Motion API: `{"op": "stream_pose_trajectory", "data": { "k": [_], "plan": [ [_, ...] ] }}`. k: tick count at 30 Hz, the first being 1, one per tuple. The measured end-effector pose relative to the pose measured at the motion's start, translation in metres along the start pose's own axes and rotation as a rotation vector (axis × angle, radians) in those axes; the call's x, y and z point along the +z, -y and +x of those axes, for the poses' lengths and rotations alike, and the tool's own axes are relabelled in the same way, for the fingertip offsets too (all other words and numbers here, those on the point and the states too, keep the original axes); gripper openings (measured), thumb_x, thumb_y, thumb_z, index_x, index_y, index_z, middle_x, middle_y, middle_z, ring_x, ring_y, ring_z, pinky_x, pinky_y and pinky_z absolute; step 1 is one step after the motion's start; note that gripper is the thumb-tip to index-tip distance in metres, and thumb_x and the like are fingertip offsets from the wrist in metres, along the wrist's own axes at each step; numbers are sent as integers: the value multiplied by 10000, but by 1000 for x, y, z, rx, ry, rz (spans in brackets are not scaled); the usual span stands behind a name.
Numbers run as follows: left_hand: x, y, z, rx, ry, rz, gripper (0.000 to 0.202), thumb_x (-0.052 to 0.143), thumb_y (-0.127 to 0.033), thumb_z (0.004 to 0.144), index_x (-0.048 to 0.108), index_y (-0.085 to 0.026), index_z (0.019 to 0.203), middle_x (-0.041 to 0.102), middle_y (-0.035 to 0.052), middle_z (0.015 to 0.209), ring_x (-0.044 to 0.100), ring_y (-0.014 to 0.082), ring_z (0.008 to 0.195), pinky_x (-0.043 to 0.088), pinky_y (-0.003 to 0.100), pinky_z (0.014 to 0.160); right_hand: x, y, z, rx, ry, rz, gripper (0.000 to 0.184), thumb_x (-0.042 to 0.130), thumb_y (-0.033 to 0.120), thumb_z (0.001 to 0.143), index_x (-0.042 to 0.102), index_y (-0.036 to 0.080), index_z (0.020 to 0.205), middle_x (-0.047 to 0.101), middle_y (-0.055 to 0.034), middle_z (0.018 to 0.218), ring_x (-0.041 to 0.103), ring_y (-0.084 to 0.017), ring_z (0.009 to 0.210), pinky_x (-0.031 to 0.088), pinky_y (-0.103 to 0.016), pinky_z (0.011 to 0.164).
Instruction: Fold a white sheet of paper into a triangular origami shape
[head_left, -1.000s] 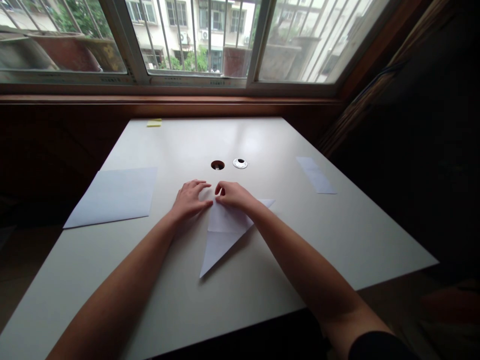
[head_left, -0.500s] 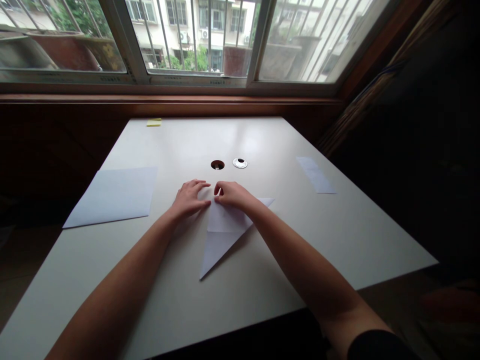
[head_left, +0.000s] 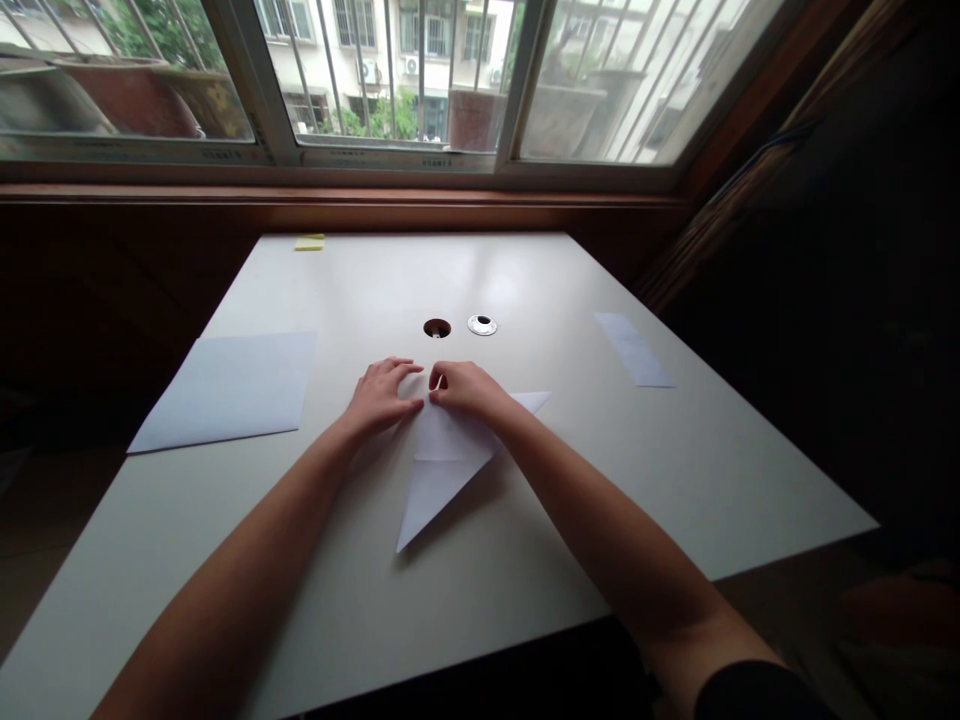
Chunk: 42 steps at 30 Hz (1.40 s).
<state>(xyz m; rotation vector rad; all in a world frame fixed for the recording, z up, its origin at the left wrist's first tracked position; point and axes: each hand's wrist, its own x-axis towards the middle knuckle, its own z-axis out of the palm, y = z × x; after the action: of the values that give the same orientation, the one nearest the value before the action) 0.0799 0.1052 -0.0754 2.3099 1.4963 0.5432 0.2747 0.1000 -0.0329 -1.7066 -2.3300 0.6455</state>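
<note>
A sheet of white paper [head_left: 450, 470] folded into a triangle lies in front of me, with a crease across it and one long point toward me. My right hand [head_left: 461, 388] pinches its far left corner between thumb and fingers. Just left of that corner is my left hand [head_left: 384, 395], fingers spread and curved, its thumb tip at the paper's edge. My right hand and forearm cover part of the triangle. The near point seems raised a little off the table, with a shadow beneath.
On the white table [head_left: 360, 620] lie a stack of white paper [head_left: 225, 390] at left and a narrow paper strip [head_left: 635, 350] at right. Past my hands are a cable hole [head_left: 437, 328] and its round cover [head_left: 482, 325]. A yellow sticky note pad [head_left: 309, 242] sits at the far edge.
The folded paper's near point has lifted slightly and shifted a little away from me. Both hands keep nearly the same places.
</note>
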Motion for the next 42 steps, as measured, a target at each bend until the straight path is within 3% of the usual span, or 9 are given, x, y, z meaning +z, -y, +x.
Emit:
{"op": "stream_pose_trajectory", "data": {
  "k": [13, 18, 21, 24, 27, 30, 34, 42],
  "plan": [
    [-3, -11, -6, -14, 1, 41, 513, 633, -501, 797, 586, -325, 1277, 494, 39, 1421, 387, 330, 1332, 359, 518, 1078, 2, 3, 2, 2, 11, -68, 98, 645, 274, 811, 657, 253, 906, 704, -37, 965, 627, -214, 889, 414, -269, 657],
    [-4, -13, -7, -12, -11, 42, 505, 634, -484, 800, 583, -328, 1278, 495, 31, 1418, 394, 331, 1329, 359, 515, 1084, 2, 7, -13, -11, -76, -137, 140, 628, 304, 857, 648, 222, 968, 656, -92, 1059, 579, -249, 977, 432, -320, 771],
    [-4, -14, -8, -11, -20, 44, 503, 645, -475, 796, 584, -332, 1274, 495, 26, 1418, 398, 326, 1325, 361, 509, 1086, 0, 8, -38, -177, -239, -265, 158, 583, 299, 911, 665, 196, 998, 637, -122, 1123, 517, -273, 1076, 406, -367, 886],
    [-2, -14, -8, -6, -38, 47, 497, 656, -447, 794, 586, -331, 1272, 499, 22, 1415, 401, 312, 1324, 356, 484, 1099, -1, 5, -66, -384, -174, -238, 263, 452, 315, 989, 690, 213, 1038, 670, -98, 1127, 507, -255, 1109, 368, -388, 963],
    [-1, -13, -7, -1, -45, 48, 494, 668, -427, 788, 597, -326, 1266, 506, 23, 1405, 409, 306, 1317, 350, 470, 1109, 5, -3, -87, -528, -90, -208, 290, 444, 340, 998, 675, 256, 1150, 677, -51, 1217, 526, -229, 1142, 285, -404, 1085],
    [0, -13, -7, 8, -41, 46, 475, 663, -430, 795, 610, -341, 1259, 514, 17, 1392, 418, 306, 1307, 348, 475, 1106, 15, -13, -92, -567, -137, -205, 312, 448, 313, 998, 646, 261, 1232, 648, -27, 1301, 545, -222, 1162, 272, -415, 1116],
    [-1, -14, -8, 25, -50, 43, 423, 656, -440, 807, 642, -357, 1222, 535, 8, 1368, 434, 299, 1293, 346, 469, 1106, 25, -23, -88, -616, -232, -187, 289, 498, 297, 979, 671, 257, 1207, 680, -30, 1256, 589, -223, 1120, 319, -438, 1096],
    [4, -21, -16, 99, -127, 90, 356, 626, -456, 853, 662, -336, 1186, 577, 20, 1319, 444, 285, 1287, 361, 454, 1091, 26, -24, -88, -615, -269, -220, 272, 519, 288, 970, 683, 275, 1187, 698, -14, 1225, 610, -214, 1103, 341, -441, 1089]
  ]
}}
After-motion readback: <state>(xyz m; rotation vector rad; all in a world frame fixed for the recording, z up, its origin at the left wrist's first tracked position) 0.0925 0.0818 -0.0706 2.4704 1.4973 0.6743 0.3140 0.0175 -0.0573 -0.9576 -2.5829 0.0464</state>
